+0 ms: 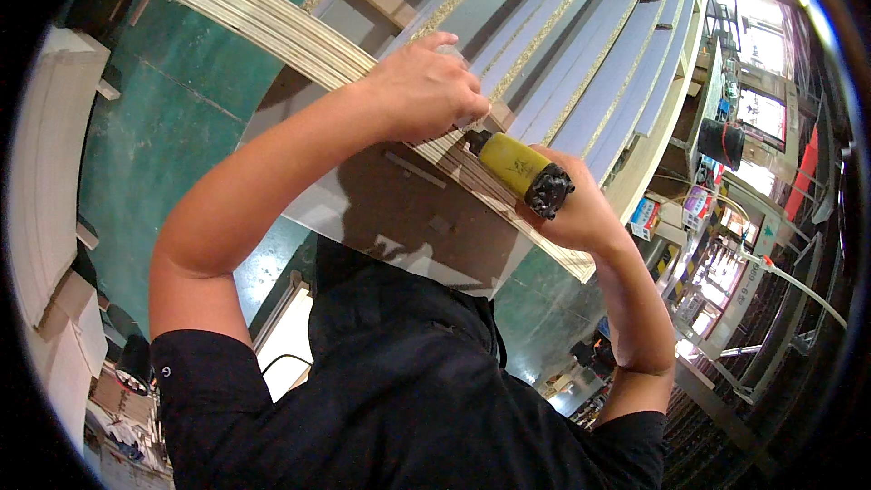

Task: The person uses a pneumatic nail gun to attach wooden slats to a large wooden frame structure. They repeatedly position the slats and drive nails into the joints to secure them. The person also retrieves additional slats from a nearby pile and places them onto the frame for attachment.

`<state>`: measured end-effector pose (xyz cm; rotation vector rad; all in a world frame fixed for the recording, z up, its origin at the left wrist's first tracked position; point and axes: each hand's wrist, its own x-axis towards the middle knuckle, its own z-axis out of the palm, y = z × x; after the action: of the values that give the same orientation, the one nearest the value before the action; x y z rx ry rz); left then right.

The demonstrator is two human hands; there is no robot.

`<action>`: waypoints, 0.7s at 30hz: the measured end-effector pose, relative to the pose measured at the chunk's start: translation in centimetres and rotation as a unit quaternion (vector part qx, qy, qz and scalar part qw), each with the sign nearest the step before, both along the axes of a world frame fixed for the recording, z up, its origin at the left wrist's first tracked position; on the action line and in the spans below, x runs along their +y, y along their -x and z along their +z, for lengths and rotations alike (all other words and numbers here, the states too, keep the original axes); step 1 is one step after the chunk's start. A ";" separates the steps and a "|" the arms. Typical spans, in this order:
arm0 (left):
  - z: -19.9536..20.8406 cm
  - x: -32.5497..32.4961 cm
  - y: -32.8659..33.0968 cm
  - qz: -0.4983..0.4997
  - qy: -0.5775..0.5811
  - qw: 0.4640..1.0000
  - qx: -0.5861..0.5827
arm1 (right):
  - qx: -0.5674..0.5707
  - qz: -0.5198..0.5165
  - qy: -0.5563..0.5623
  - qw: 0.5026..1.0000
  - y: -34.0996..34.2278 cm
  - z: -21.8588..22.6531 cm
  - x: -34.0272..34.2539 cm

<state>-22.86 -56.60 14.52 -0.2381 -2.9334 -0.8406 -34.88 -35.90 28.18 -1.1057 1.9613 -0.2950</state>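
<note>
My right hand [576, 204] is wrapped round a yellow nail gun [515, 163] with a black bolted cap. Its black nose points toward my left hand [422, 91] and sits just over a long bundle of thin pale wood strips [281, 25]. Curled fingers of my left hand rest at the strips' far edge, closed round something pale that is mostly hidden. The strips run slantwise from the upper left to the lower right, lying across a grey board [318, 204] in front of my body.
Beyond the strips, several long grey-blue panels [567, 63] with rough chipboard edges fan out. White boards [54, 154] stand at the left, over a green floor [172, 132]. Small boxes [644, 215], a black bucket [721, 142] and metal racks [780, 308] lie to the right.
</note>
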 end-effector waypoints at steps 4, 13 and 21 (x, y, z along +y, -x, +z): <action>0.1 0.0 -0.2 0.003 0.000 1.000 0.005 | -0.006 -0.009 0.008 1.000 -0.2 0.6 -0.3; -0.5 -6.1 -4.2 0.160 -0.040 0.963 0.212 | -0.036 -0.076 -0.012 0.996 -0.8 2.3 -4.3; -0.3 -7.5 -6.5 0.141 0.050 0.988 0.037 | -0.069 -0.036 0.036 0.996 -3.0 -0.5 -9.9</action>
<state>-16.39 -64.09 14.23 0.1340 -2.8476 -0.6319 -31.90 -45.77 27.67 -1.0326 1.8824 -0.4731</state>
